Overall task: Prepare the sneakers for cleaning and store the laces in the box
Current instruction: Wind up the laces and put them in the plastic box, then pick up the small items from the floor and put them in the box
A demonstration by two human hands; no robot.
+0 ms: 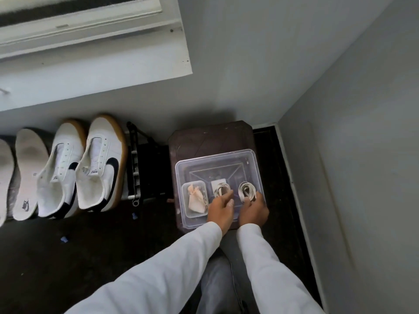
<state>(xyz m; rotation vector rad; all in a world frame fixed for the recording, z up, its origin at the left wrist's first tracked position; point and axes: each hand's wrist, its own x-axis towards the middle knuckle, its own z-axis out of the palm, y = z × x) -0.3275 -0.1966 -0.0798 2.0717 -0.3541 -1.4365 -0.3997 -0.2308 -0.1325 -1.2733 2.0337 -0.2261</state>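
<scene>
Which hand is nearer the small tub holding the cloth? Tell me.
Left. The left hand sits just right of the small tub, almost touching it; the right hand is farther right, at the other lace coil.

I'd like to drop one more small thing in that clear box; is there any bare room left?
Yes: the far half of the clear plastic box is bare, beyond the two coiled white laces. The near half is crowded: a small tub of cloth at its left, then the left hand and right hand.
</scene>
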